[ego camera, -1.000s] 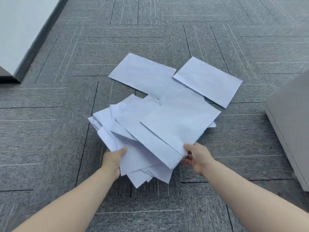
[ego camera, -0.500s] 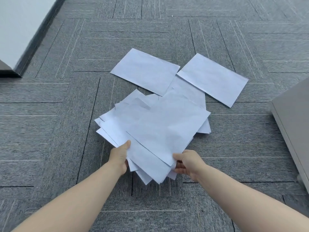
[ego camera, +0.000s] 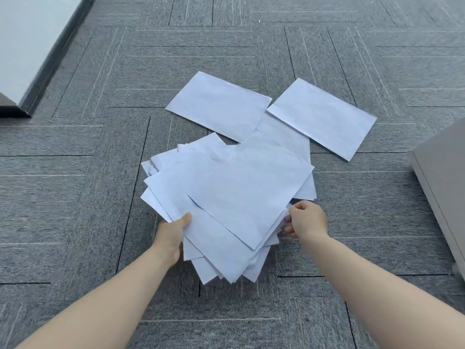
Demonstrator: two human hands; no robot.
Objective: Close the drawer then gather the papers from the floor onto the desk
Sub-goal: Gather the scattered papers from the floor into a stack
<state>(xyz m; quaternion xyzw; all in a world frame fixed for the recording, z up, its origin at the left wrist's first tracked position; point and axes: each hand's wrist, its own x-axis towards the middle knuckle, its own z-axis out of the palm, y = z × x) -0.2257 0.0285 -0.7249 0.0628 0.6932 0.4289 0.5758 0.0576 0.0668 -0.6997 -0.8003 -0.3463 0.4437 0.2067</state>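
So you've got a messy stack of papers point(ego camera: 226, 197) fanned out over the grey carpet point(ego camera: 75, 197), both hands on it. Your left hand point(ego camera: 171, 235) grips the stack's left edge, thumb laid on top of the sheets and the other fingers tucked underneath (can't see them from here). Your right hand point(ego camera: 307, 220) is at the right edge with its fingers curled, pinching the edges of a few sheets between thumb and fingertips. The sheets aren't squared up at all, corners poke out toward you and off to the left.

Two more sheets lie flat on the carpet past the stack: a left sheet point(ego camera: 219, 104) and a right sheet point(ego camera: 324, 117), their near corners just about touching. One more sheet point(ego camera: 286, 137) peeks out between them, partly under the stack.

Off to your right there's the corner of a grey cabinet point(ego camera: 442, 172), well apart from the papers. Far left, a white wall with a dark baseboard point(ego camera: 50, 64).
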